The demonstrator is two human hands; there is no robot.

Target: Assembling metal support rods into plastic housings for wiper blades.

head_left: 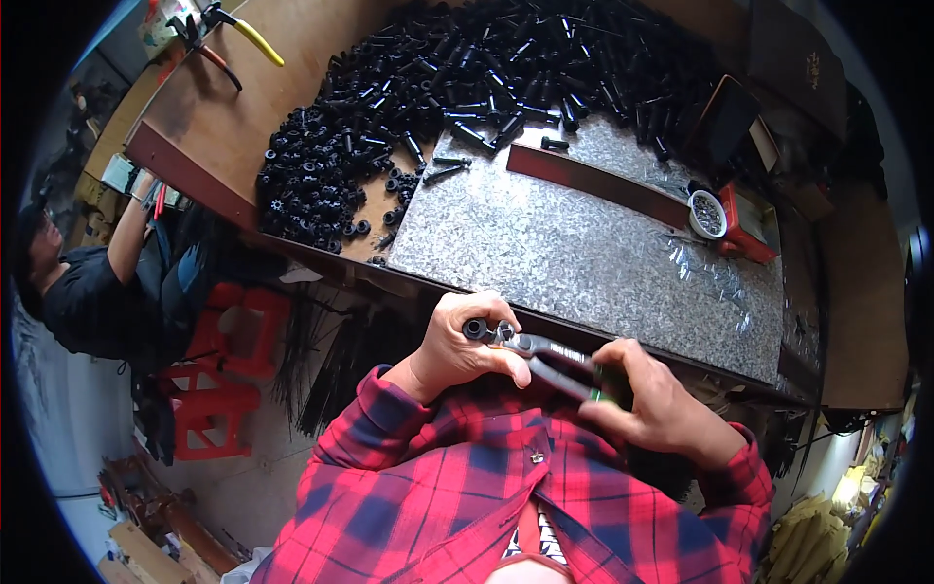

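Just in front of my chest, my left hand [459,339] is closed around a small black cylindrical part [475,329], whose hollow round end shows between the fingers. My right hand [650,397] grips a pair of pliers [547,348] by its handles, one of them showing green. The plier jaws point left and meet the part at my left fingertips. What exactly the jaws pinch is too small to make out. Both hands are over the near edge of the speckled grey slab [545,253].
A large heap of black cylindrical parts [486,58] covers the far side. On the slab lie a dark red strip [593,185], a white cup of small metal pieces [707,214] and a red box [751,224]. Other pliers [209,44] rest upper left. A person [107,282] works beside red stools [219,389].
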